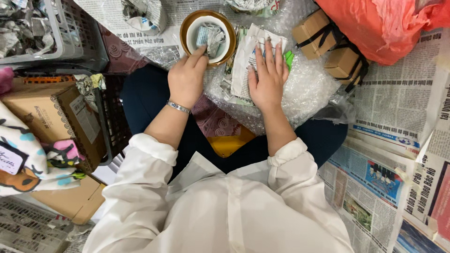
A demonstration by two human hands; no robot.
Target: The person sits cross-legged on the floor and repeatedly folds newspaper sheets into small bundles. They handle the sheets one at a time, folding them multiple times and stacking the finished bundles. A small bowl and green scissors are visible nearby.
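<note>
A round bowl (187, 24) with a brown rim and white inside stands ahead of me, with crumpled newspaper (212, 36) stuffed in it. My left hand (186, 77) rests against the bowl's near rim, fingers curled and touching it. A silver bracelet circles that wrist. My right hand (268, 77) lies flat, fingers spread, on a folded sheet of newspaper (248, 54). The sheet lies on a spread of bubble wrap (307, 89) over my lap.
Two small brown boxes (328, 44) tied with black ribbon sit at the right, beside an orange plastic bag (384, 23). A grey crate (70, 33) of crumpled paper and a cardboard box (47, 112) stand at the left. Newspaper sheets (398, 103) cover the floor.
</note>
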